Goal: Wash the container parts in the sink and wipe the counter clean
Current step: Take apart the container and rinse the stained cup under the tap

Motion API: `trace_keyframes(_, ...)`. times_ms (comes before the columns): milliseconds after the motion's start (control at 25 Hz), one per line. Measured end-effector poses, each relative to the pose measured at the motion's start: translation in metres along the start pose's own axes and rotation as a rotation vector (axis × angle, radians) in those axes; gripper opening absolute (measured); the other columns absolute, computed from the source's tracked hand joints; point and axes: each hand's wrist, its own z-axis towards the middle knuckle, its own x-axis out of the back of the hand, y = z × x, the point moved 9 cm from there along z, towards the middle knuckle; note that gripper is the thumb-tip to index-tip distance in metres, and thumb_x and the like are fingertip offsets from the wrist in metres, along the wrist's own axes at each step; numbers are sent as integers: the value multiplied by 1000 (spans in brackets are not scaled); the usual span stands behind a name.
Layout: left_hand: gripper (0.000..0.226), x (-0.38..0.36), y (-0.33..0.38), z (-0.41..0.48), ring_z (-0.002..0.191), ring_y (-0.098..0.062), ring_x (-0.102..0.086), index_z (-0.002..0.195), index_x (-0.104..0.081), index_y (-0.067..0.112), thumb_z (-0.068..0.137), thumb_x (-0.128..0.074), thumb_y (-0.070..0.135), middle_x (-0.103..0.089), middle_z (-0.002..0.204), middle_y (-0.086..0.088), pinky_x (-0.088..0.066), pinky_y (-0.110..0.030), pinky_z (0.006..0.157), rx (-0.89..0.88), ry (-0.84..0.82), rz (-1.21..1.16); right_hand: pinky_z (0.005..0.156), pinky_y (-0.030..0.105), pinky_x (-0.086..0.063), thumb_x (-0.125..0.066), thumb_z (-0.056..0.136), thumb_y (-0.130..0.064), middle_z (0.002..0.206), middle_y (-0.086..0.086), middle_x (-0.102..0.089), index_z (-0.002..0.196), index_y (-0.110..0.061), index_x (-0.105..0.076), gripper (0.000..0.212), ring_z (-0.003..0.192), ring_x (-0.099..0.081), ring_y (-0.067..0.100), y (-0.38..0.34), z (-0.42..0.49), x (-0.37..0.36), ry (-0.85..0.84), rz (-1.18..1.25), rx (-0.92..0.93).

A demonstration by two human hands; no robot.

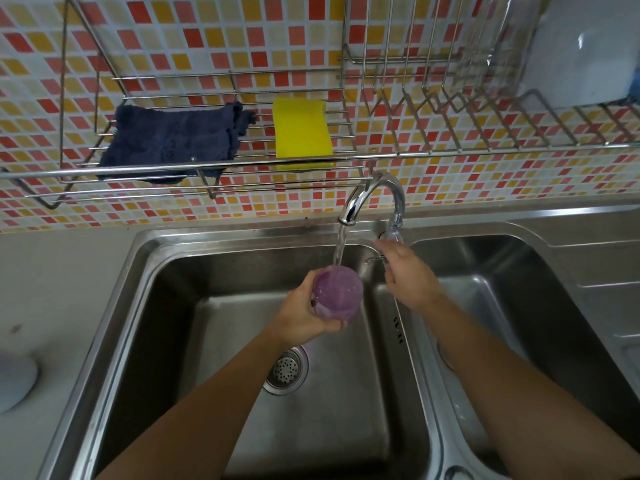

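Water runs in a thin stream from the chrome faucet (375, 199) straight down onto a purple container part (337, 293), which sits just below the spout and over the left basin (173, 306) of the steel double sink. The part is round and translucent, wet and speckled with droplets; whether anything is inside it I cannot tell. The left hand (308, 315) is wrapped around it from below and the side, fingers closed on it, the forearm reaching up from the near edge of the sink. Below the hand, the basin holds only its perforated drain strainer (286, 368).

The right hand (408, 275) is at the base of the faucet, to the right of the stream, its fingers curled at the thin lever (374, 259) there; how firmly it grips is hidden. The two hands are apart, one on each side of the running water.

The right basin (502, 289), on the other side of the faucet, looks bare. Some small dark marks are stamped on the divider below the faucet, too small to read.

Above the faucet a wire rack (207, 168) hangs on the tiled wall, holding a dark blue cloth (173, 143) and, nearer the faucet, a yellow sponge (301, 128). Far left of the faucet, a pale round lid (15, 382) lies on the grey counter (52, 289).
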Motion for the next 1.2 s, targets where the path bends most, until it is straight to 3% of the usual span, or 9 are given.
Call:
trace_keyframes(240, 83, 3, 2, 1, 97, -1, -58, 125, -45, 25, 57, -86, 3, -58, 108, 13, -45, -2, 71, -8, 9, -19, 88, 46, -50, -51, 83, 3, 129, 11, -52, 125, -14, -48, 45, 113, -53, 28, -7, 19, -24, -217, -220, 85)
trace_keyframes(400, 81, 4, 2, 0, 96, -2, -59, 122, -46, 26, 56, -86, 3, -59, 108, 12, -47, -4, 70, -12, 13, -24, 79, 43, -53, -50, 93, -15, 106, 13, -60, 105, -9, -52, 14, 92, -61, 28, -9, 24, -4, -50, -86, 31)
trace_keyframes(520, 82, 5, 0, 0, 100, -6, -59, 122, -46, 29, 55, -87, 4, -59, 111, 9, -47, -5, 72, -13, 13, -27, 73, 39, -51, -43, 97, -20, 96, 15, -65, 103, -9, -56, 18, 80, -62, 32, 7, 19, 20, 100, 66, -40)
trace_keyframes(720, 82, 5, -3, -4, 103, -8, -58, 121, -46, 30, 56, -86, 1, -59, 114, 6, -47, -5, 72, -1, 1, -48, 51, 20, -39, -40, 99, -22, 69, 5, -59, 117, -10, -58, 29, 51, -48, 12, 34, 8, 31, 217, 378, -198)
trace_keyframes(760, 82, 6, -5, -6, 103, -8, -58, 121, -46, 31, 56, -86, 1, -58, 114, 5, -47, -5, 72, 0, 3, -51, 56, 18, -42, -40, 99, -23, 76, 7, -62, 123, -8, -55, 32, 57, -53, 12, 34, 4, 31, 243, 432, -233)
trace_keyframes(840, 81, 8, -10, -8, 103, -10, -57, 118, -47, 33, 55, -86, 0, -58, 114, 6, -47, -6, 71, 9, 12, -60, 89, 26, -44, -41, 98, -22, 118, 16, -59, 137, -6, -39, 43, 100, -60, 22, 34, -12, 18, 275, 471, -311)
trace_keyframes(920, 80, 10, -11, -12, 102, -10, -57, 116, -47, 35, 56, -85, -1, -57, 112, 8, -48, -7, 70, 18, 23, -87, 111, 36, -26, -42, 96, -26, 149, 17, -32, 144, -4, -23, 56, 136, -32, 28, 30, -40, -9, 222, 367, -342)
trace_keyframes(1080, 79, 17, -15, -17, 98, -6, -57, 117, -46, 34, 57, -85, 0, -57, 108, 12, -49, -8, 68, 29, 33, -43, 115, 38, -5, -7, 89, -46, 156, 13, -4, 146, -4, -10, 71, 144, -4, 26, 18, -94, -67, -8, -60, -224)
trace_keyframes(1200, 81, 29, -21, -19, 99, -8, -58, 120, -48, 31, 52, -88, 11, -57, 111, 5, -52, -17, 77, 28, 90, 78, 112, 39, -2, -7, 90, -32, 155, 14, -4, 145, -3, -6, 62, 144, -2, 27, 20, -99, -71, 6, -196, -205)
